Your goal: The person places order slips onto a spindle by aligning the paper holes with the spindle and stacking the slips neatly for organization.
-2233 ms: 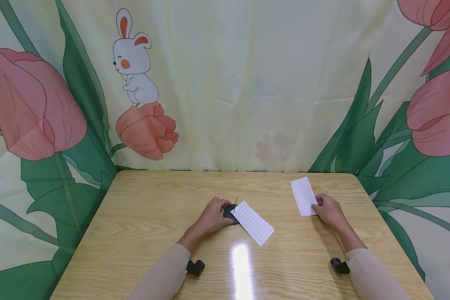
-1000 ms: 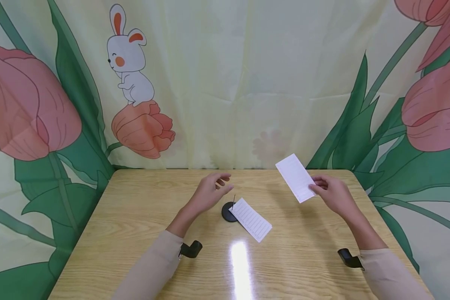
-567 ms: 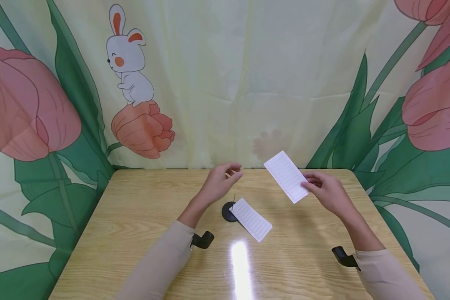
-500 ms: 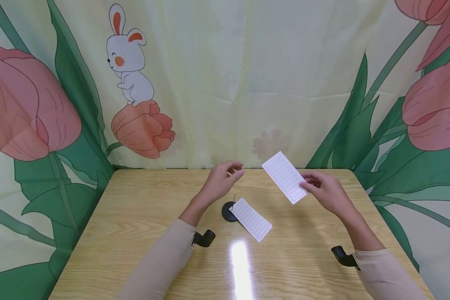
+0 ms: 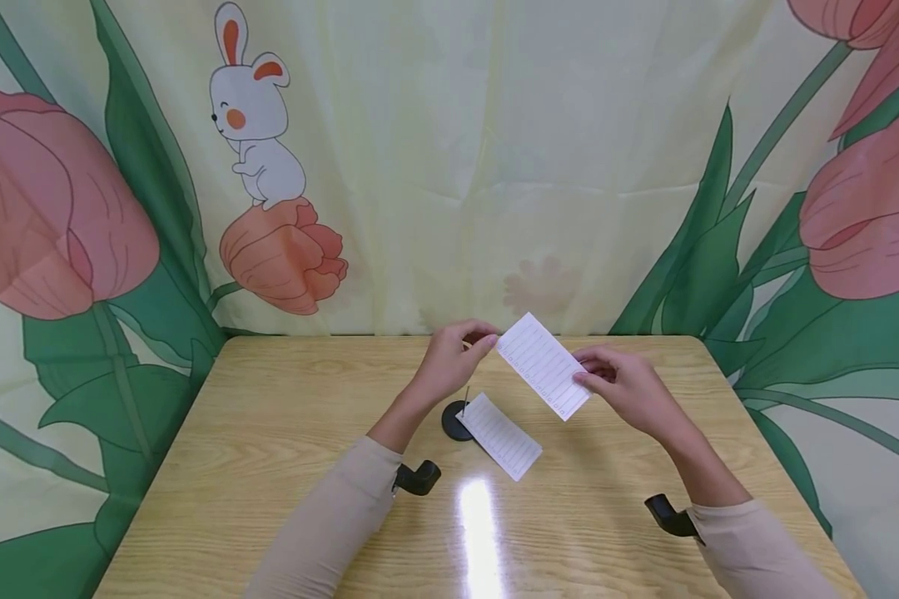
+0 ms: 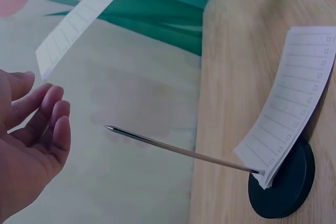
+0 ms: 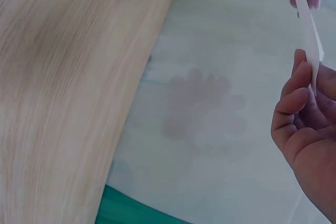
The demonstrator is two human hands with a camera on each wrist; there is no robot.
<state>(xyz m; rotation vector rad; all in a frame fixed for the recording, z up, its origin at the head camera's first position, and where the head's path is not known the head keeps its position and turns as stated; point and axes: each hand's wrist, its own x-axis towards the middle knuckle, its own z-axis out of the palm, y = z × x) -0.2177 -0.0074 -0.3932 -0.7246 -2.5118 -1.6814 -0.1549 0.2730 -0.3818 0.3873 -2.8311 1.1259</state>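
Note:
My right hand (image 5: 625, 387) pinches a white lined paper slip (image 5: 543, 366) by its right edge, holding it up above the table. Small boxes run down one side of the slip. My left hand (image 5: 447, 359) hovers at the slip's far left corner, fingers loosely bent; in the left wrist view a small gap shows between its fingertips (image 6: 51, 90) and the slip. Below stands a bill spike with a round black base (image 5: 455, 422) and an upright metal pin (image 6: 178, 149). Several similar slips (image 5: 500, 437) are pierced near one corner by the pin and lie slanting toward the right.
The wooden table (image 5: 270, 466) reaches back to a curtain (image 5: 434, 166) printed with tulips and a rabbit. A bright light reflection (image 5: 481, 532) lies on the tabletop. Black wrist cameras (image 5: 418, 478) sit at both sleeves.
The left hand let go of the spike's base and rose toward the right. My right hand lifted its slip off the table and brought it left, close to the left fingertips.

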